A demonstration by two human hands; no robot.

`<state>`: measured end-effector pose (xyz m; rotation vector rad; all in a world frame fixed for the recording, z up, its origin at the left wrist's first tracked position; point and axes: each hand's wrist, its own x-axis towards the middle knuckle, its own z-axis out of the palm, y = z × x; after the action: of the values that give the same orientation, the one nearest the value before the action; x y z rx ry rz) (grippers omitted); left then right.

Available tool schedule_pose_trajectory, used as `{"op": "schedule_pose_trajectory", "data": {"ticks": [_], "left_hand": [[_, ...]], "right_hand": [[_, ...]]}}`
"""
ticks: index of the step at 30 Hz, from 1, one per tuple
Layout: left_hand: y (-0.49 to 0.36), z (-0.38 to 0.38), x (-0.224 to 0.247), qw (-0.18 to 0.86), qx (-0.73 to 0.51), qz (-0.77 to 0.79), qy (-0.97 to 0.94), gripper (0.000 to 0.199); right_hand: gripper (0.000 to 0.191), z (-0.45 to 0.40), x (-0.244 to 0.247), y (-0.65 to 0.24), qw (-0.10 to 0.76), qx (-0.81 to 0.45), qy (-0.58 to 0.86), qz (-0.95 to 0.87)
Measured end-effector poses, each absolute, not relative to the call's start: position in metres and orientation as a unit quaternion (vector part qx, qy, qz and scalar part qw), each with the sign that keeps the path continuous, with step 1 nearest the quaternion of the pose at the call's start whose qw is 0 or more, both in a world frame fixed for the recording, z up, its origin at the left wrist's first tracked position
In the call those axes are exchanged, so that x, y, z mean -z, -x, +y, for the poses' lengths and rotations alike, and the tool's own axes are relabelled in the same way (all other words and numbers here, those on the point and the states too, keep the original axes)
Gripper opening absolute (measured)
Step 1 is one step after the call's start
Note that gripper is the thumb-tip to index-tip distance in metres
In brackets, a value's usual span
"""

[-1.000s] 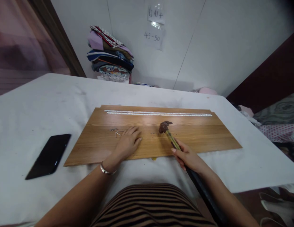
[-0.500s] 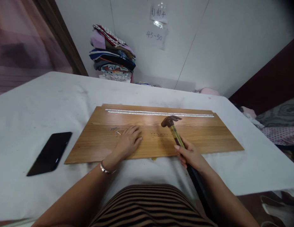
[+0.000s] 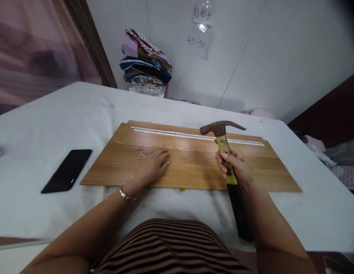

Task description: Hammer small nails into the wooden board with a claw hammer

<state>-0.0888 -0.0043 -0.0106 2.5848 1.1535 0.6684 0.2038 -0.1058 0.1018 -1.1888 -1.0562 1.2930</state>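
Note:
My right hand (image 3: 235, 165) grips a claw hammer (image 3: 228, 152) by its yellow and black handle, the rusty head raised above a wooden board (image 3: 191, 177). Flat on the board's left half lies my left hand (image 3: 155, 163), fingers stretched out and holding nothing that shows. Several loose nails (image 3: 140, 154) lie just beyond its fingertips. A row of small nails or holes (image 3: 194, 161), too small to tell which, runs along the middle of the board. Near the far edge, two white strips with marks (image 3: 165, 133) are stuck lengthwise.
A black phone (image 3: 67, 171) lies left of the board on the white-covered table (image 3: 102, 110). Behind the table's far edge is a stack of folded clothes (image 3: 148, 62). Paper signs (image 3: 197, 42) hang on the wall, and a pink curtain (image 3: 42, 49) is at the left.
My right hand has lifted the hammer and moved it a little to the right, turning its head more upright. The left hand stays in about the same place on the board.

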Motion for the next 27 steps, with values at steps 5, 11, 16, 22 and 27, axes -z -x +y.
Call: {"op": "schedule_pose_trajectory", "data": {"ticks": [5,11,16,22,27], "left_hand": [[0.086,-0.004,0.007,0.116,-0.225,0.400,-0.881,0.029],[0.088,-0.002,0.010,0.102,-0.213,0.409,-0.881,0.031],[0.088,-0.001,0.010,0.098,-0.226,0.408,-0.879,0.031],[0.089,0.000,0.011,0.095,-0.227,0.408,-0.879,0.031],[0.088,0.001,0.011,0.098,-0.227,0.415,-0.876,0.031]], "right_hand": [[0.032,-0.108,-0.079,-0.208,0.520,-0.577,0.472,-0.415],[0.032,-0.115,-0.059,-0.217,0.479,-0.588,0.521,-0.391],[0.041,-0.124,-0.064,-0.210,0.449,-0.618,0.503,-0.404],[0.057,-0.126,-0.059,-0.199,0.442,-0.646,0.484,-0.392],[0.057,-0.124,-0.051,-0.197,0.457,-0.648,0.476,-0.381]]}}
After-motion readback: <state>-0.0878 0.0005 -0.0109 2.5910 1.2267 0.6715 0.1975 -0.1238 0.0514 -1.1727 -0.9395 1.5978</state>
